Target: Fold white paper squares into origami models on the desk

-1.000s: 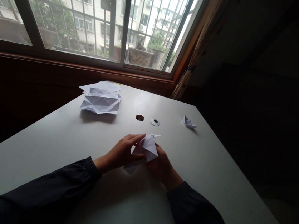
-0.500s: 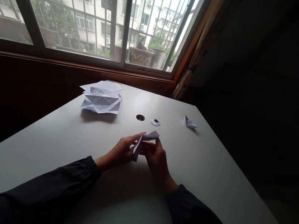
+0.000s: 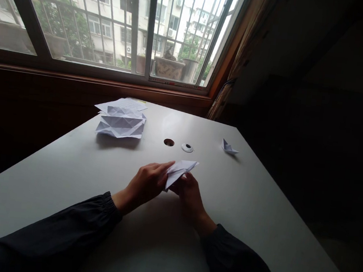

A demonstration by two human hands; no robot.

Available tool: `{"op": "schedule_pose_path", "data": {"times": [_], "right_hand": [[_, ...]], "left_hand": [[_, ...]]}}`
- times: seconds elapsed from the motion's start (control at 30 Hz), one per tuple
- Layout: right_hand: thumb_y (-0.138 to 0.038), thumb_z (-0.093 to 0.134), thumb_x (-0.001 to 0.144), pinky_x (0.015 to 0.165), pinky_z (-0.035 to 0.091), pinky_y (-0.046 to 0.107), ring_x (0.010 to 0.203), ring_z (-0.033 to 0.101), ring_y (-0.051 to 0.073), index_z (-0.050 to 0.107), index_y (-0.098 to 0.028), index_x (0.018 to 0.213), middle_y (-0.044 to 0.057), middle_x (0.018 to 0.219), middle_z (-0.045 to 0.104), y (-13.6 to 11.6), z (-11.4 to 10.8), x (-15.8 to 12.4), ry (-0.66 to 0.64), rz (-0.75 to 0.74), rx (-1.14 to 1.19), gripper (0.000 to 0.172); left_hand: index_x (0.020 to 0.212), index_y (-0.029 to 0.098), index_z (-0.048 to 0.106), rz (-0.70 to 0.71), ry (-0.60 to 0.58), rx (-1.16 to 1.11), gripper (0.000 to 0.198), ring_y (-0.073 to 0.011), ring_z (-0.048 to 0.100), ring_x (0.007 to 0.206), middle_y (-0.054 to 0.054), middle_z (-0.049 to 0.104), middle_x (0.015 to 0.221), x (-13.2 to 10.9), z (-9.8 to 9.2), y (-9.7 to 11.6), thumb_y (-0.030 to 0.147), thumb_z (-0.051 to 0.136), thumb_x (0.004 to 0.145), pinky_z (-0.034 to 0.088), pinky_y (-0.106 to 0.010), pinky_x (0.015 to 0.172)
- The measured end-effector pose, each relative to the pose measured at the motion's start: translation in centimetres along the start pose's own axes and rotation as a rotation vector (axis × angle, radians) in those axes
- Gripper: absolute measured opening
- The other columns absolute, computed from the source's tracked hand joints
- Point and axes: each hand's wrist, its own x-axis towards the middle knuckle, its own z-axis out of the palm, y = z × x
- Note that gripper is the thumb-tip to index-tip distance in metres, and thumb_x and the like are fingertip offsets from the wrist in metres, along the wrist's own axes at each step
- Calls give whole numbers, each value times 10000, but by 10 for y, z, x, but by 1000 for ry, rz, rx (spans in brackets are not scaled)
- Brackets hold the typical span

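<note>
A piece of folded white paper [image 3: 180, 171] is held between both hands above the table's middle. My left hand [image 3: 150, 178] grips its left end, with the thumb and fingers closed on the edge. My right hand [image 3: 189, 193] holds it from below and the right, its fingertips partly hidden behind the paper. The paper shows a flat slanted face with a pointed tip toward the upper right.
On the white table [image 3: 59, 170], creased paper sheets [image 3: 120, 127] lie at the far left beside printed sheets [image 3: 122, 103]. A small paper boat [image 3: 229, 148] sits at the right. A round cable hole [image 3: 169, 142] and its loose cover [image 3: 187, 148] are beyond my hands. A barred window [image 3: 115, 23] stands behind.
Between my hands the folded paper has turned from an open, angled shape to a flatter face tilted toward me. My fingers have shifted along it, and the view has moved slightly.
</note>
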Motion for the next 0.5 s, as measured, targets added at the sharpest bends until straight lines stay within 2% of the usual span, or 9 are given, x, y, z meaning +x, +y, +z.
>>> {"op": "schedule_pose_path", "data": {"times": [0.1,0.23,0.37,0.5], "right_hand": [[-508,745,853,839,610,461,918,750,281,543,-214,1173,99,1006,766,-5,2,-2,1,3,49,479],[-495,727,865,829,606,428,908,732,257,588,-225,1086,77,1033,753,-4,1,-4,42,-24,40,375],[-431,741,856,729,596,356,798,698,226,681,-198,957,70,918,738,0,3,-6,72,7,11,261],[-390,753,841,684,556,304,738,646,180,689,-183,919,42,840,699,0,9,-5,81,68,133,230]], "left_hand": [[1323,224,659,-9,36,44,368,-250,722,883,-120,765,1069,1,-3,-2,244,546,973,573,-385,810],[1274,232,689,74,2,84,327,-249,709,894,-115,766,1059,1,-5,2,253,511,1000,556,-376,810],[1314,260,662,40,-67,90,347,-245,710,860,-118,743,1114,2,-4,12,277,501,1007,541,-338,739],[1447,292,538,-2,-145,197,452,-230,682,819,-114,710,1113,4,-4,21,261,500,998,502,-292,638]]}}
